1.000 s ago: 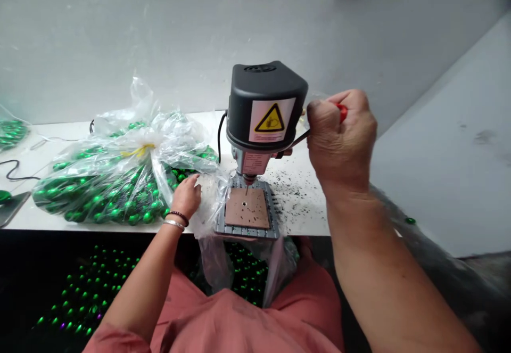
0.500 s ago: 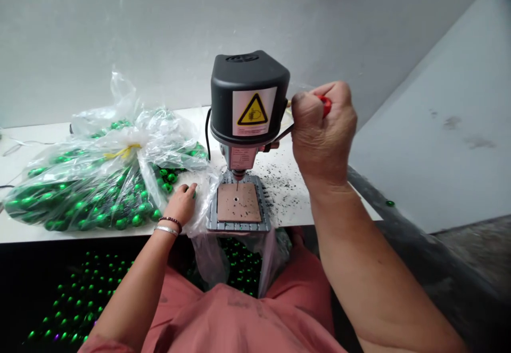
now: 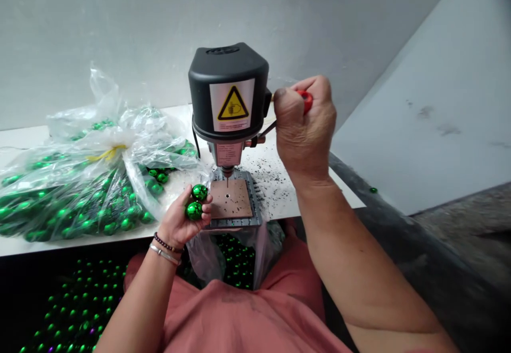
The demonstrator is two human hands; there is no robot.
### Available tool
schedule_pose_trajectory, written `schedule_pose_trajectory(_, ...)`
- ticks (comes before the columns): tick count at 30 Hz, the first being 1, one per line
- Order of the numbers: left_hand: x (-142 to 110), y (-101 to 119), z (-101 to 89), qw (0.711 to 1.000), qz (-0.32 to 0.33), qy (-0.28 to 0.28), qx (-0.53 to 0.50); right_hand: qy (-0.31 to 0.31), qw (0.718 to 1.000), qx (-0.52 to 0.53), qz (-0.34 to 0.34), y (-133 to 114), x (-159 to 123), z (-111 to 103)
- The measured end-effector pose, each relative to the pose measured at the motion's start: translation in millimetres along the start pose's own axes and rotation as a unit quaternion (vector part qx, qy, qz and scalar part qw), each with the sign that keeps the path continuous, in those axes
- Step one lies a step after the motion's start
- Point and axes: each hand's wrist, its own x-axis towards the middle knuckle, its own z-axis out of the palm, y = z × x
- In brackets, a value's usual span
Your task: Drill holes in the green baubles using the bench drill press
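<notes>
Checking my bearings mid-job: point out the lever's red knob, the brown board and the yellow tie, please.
Red knob (image 3: pixel 307 101): head view, its uncovered end.
Brown board (image 3: pixel 236 204): head view, top face near the middle.
Yellow tie (image 3: pixel 109 154): head view, middle of its length.

One drill press (image 3: pixel 228 95) is seen, with one warning label (image 3: pixel 232 105) stuck on its front, one brown board (image 3: pixel 235 207) laid beneath it and one red knob (image 3: pixel 306 101) gripped to its right. Left of the press, two green balls (image 3: pixel 194 211) are held, two wristbands (image 3: pixel 164 254) are worn, and one bag (image 3: pixel 75 172) is closed with one yellow tie (image 3: pixel 107 153) — the balls packed inside cannot be counted. One stray ball (image 3: pixel 373 189) is seen well to its right.
</notes>
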Motion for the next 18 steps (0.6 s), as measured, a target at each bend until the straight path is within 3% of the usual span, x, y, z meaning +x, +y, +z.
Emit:
schedule_pose_trajectory(3,5,-11,1.3,0.999,0.012,0.012,0.050,-0.007,1.000,-0.002,0.002,0,0,-1)
schedule_pose_trajectory(8,9,-16,3.5,0.977,0.117,0.068,0.166,-0.009,1.000,-0.016,0.002,0,0,-1)
schedule_pose_trajectory(14,13,-18,4.4,0.974,0.109,0.074,0.187,-0.012,1.000,-0.025,-0.009,-2,0,-2)
schedule_pose_trajectory(18,21,-21,2.8,0.940,0.149,0.095,0.291,-0.013,1.000,-0.017,0.002,-2,1,-2)
